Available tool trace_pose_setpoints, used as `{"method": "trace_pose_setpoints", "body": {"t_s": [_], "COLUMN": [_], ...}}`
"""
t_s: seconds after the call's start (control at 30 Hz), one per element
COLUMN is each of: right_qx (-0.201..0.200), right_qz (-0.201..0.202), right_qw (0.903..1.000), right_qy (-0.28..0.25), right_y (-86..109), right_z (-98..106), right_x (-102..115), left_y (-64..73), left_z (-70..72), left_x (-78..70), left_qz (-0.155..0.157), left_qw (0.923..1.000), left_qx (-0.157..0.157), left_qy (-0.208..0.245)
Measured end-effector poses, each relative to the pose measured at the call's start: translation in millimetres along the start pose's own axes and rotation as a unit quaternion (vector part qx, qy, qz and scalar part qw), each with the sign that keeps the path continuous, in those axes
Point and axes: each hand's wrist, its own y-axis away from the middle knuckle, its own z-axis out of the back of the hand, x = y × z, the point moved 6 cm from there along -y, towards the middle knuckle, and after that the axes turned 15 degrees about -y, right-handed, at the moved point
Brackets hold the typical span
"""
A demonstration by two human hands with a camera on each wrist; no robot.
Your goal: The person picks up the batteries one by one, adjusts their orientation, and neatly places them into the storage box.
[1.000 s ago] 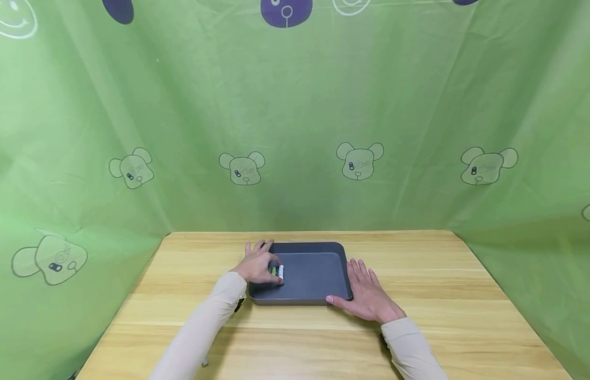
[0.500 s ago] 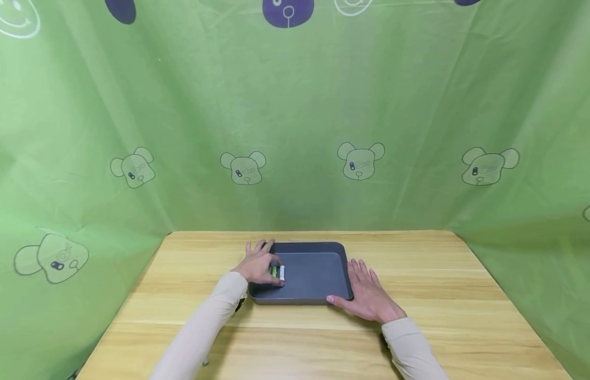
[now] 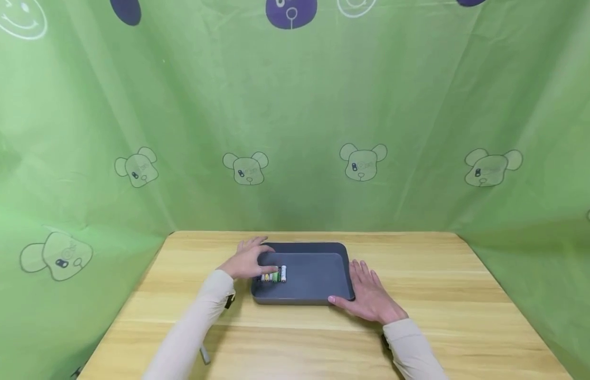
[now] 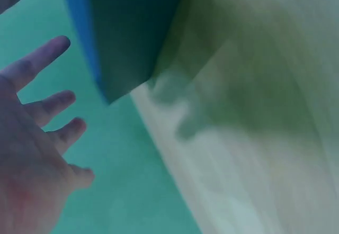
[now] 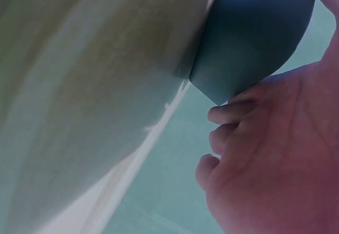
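A dark grey rectangular tray (image 3: 316, 277) sits on the table. Inside it, near the left wall, several small batteries (image 3: 283, 274) lie side by side in a row, the rightmost one white and one beside it green. My left hand (image 3: 244, 260) hovers at the tray's left side, its thumb overlapping the batteries in the head view; fingers spread, it grips nothing. In the left wrist view those fingers (image 4: 53, 107) stand apart from the tray's wall (image 4: 127, 38). Against the tray's right side rests my right hand (image 3: 368, 295), fingers straight along the wall and thumb at the front corner.
The light wooden table (image 3: 295, 343) runs out to a green curtain (image 3: 295, 200) with bear prints behind and on both sides. A thin grey object (image 3: 205, 354) shows beside the left forearm.
My left hand has let go of the batteries and moved left, uncovering more of the row. The right hand has stayed on the tray.
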Motion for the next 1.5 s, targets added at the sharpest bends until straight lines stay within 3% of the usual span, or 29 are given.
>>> {"method": "trace_pose_setpoints", "body": {"t_s": [0.27,0.47,0.77,1.07,1.2,1.33,1.5], "right_qx": [-0.001,-0.006,-0.007,0.000,0.000,0.000,-0.002], "right_qz": [0.002,0.003,0.006,0.005,0.005,0.000,-0.001], "right_qw": [1.0000,0.9999,1.0000,1.0000,1.0000,1.0000,1.0000], "right_qy": [0.008,0.009,0.004,-0.001,-0.003,-0.001,-0.004], "right_y": [-1.2,-2.3,-4.7,-2.0,-2.3,-1.9,-1.2], "right_z": [5,8,5,1,2,2,1], "right_x": [0,1,0,2,3,1,0], "left_y": [40.1,80.2,148.4,203.4,218.8,226.3,229.3], "left_z": [41.3,56.0,37.1,11.4,3.7,-2.2,-8.8], "left_x": [18.9,20.2,19.7,13.8,12.4,11.3,14.5], "left_qz": [0.017,-0.013,-0.027,-0.047,-0.061,-0.076,-0.058], "left_qw": [0.9984,0.9973,0.9986,0.9971,0.9948,0.9931,0.9935], "left_qx": [-0.040,-0.060,-0.038,0.049,0.072,0.074,0.082], "left_qy": [0.035,0.040,0.023,0.034,0.040,0.050,0.054]}}
